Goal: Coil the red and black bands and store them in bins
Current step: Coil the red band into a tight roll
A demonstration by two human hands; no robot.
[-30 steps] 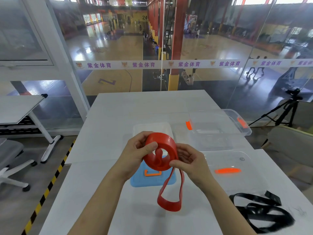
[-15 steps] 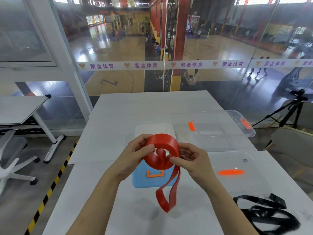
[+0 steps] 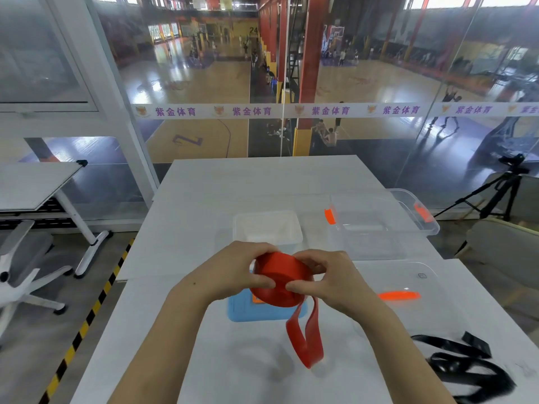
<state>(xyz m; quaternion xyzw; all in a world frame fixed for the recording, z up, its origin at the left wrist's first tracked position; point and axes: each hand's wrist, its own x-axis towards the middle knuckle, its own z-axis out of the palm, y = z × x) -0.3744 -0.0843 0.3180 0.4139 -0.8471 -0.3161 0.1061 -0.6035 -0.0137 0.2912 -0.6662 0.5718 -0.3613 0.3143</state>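
Note:
A red band (image 3: 280, 282), mostly wound into a thick coil, is held above the white table (image 3: 204, 223). My left hand (image 3: 233, 272) grips the coil from the left, thumb on its near face. My right hand (image 3: 326, 279) pinches it from the right. A short loop of the band hangs down below the coil toward the table. A black band (image 3: 466, 365) lies loose and tangled at the table's near right. A small white bin (image 3: 268, 228) stands just beyond my hands, and a clear bin (image 3: 379, 223) with orange latches sits to its right.
A blue lid (image 3: 242, 312) lies flat under the coil. A clear lid (image 3: 414, 290) with an orange handle rests right of my hands. Another table and an office chair (image 3: 20, 263) stand at the left, a tripod (image 3: 501, 188) at the right, glass wall ahead.
The coil has turned from facing me upright to lying tilted with its side up. The hanging red loop has become shorter. Both hands keep their hold.

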